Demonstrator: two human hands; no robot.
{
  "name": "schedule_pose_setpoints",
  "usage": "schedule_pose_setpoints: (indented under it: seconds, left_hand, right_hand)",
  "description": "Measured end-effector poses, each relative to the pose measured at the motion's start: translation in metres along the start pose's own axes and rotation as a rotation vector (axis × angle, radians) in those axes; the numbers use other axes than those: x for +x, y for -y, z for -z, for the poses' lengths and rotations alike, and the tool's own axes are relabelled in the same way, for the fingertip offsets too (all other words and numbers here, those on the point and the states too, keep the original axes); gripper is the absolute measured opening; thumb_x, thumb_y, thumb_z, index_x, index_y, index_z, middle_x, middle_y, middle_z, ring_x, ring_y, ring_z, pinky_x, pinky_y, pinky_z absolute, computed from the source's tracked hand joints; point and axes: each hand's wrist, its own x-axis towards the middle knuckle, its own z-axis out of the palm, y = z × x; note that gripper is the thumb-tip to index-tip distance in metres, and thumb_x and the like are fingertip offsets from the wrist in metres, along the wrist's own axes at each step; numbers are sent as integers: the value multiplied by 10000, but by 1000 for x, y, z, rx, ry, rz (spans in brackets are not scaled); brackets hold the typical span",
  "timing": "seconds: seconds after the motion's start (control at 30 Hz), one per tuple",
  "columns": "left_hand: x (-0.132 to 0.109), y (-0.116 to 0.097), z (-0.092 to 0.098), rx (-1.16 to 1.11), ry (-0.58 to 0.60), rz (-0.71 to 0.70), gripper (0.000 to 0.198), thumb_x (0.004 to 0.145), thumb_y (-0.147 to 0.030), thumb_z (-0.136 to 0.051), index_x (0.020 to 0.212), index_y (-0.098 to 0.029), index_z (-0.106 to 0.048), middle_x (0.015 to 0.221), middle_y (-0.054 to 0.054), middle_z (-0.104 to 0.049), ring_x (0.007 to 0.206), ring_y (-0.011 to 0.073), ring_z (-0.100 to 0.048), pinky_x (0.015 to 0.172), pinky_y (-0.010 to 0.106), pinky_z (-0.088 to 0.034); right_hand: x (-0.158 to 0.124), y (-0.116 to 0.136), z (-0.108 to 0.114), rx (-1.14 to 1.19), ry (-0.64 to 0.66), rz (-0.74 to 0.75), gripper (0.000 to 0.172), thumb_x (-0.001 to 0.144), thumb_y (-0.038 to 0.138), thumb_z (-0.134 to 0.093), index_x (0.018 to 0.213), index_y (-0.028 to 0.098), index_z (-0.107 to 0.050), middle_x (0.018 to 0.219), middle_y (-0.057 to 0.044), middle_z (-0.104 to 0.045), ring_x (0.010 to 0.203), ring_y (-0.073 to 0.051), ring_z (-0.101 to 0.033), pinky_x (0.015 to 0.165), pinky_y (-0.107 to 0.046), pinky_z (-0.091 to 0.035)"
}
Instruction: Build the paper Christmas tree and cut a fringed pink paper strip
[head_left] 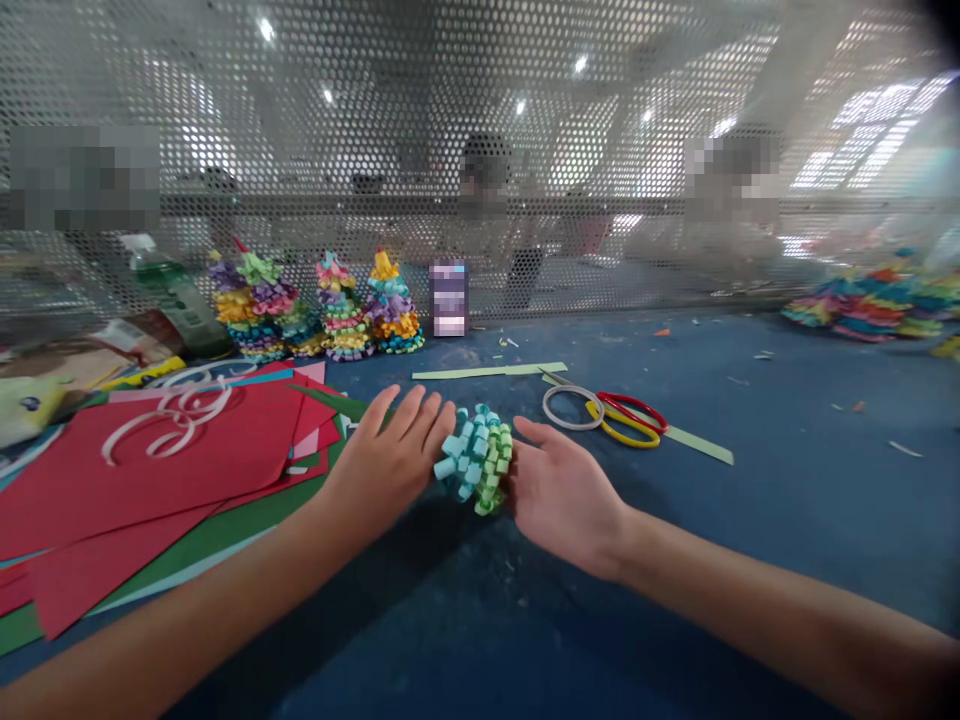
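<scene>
Low in the middle of the frame, a curled paper tree [474, 460] in pale blue and green sits between our hands. We judge it very light and rather soft: its thin loops would likely crush under a firm squeeze, so a gentle hold around its middle looks safest. Our left grip [386, 460] and right grip [562, 495] are together on it from either side, pressing lightly. Just beyond lie scissors [626, 418] and pale green paper strips [487, 372] on the blue worktop [757, 520]. Red card sheets [150, 470] spread to the left. Other paper trees [343, 310] stand at upper centre, near a bottle [176, 295] with greenish contents at upper left. A heap of paper curls [862, 305] lies at far right.
</scene>
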Motion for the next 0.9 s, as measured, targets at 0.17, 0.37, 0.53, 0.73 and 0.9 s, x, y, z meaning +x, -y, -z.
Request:
schedule_pose_setpoints:
  seconds: [0.17,0.37,0.53,0.73,0.9]
  left_hand:
    - [-1,-11,5,-73,-8,64,419,939,-123,-340,1283,-52,-571,1349,174,-602,1255,350,-525,1034,521,-374]
    - [-2,-4,-18,-152,212,48,395,935,-145,-398,1298,-92,-545,1126,154,-689,1021,300,-634,884,444,-456]
    - [-2,15,-30,-209,280,8,345,909,-176,-476,1232,-104,-572,1081,162,-689,913,279,-666,709,384,-490]
    - [-5,9,-34,-310,305,30,320,931,-257,-511,1224,-138,-562,1062,124,-702,932,250,-677,731,345,-507]
    - [-9,2,-38,-356,313,95,300,929,-253,-529,1209,-148,-552,1058,100,-707,939,235,-689,734,320,-526]
  right_hand:
    - [2,-8,0,-38,2,42,403,867,521,-455,1083,251,-662,969,-54,-717,993,-256,-617,914,-414,-418]
    - [10,-7,10,-33,-45,52,352,875,455,-450,993,213,-677,938,-74,-715,974,-259,-620,922,-422,-420]
    - [15,-4,22,-42,-159,123,240,830,354,-516,853,177,-675,901,-107,-705,927,-251,-619,940,-405,-412]
    - [13,-5,23,-119,-244,167,178,747,295,-596,846,174,-683,843,-82,-694,809,-236,-613,872,-416,-429]
    - [2,16,22,-225,-439,439,113,723,148,-633,777,235,-680,759,14,-634,723,-160,-533,777,-325,-396]
